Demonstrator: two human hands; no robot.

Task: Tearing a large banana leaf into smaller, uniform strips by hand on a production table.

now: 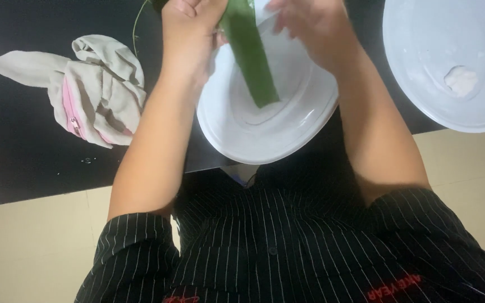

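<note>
Your left hand [189,33] grips a green leaf [251,56] at twelve o'clock, its tip dipping into the white bowl [310,120] below to catch drips; whether your right hand's [310,28] fingers grip is unclear.

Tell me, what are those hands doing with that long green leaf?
A person in a striped black shirt holds a long green leaf over a white bowl. The left hand grips the leaf near its top, and the right hand is close beside it. The leaf's lower end dips into the bowl. A second white bowl with a white lump sits to the right, and a beige and pink cloth pouch lies on the black table.
</note>
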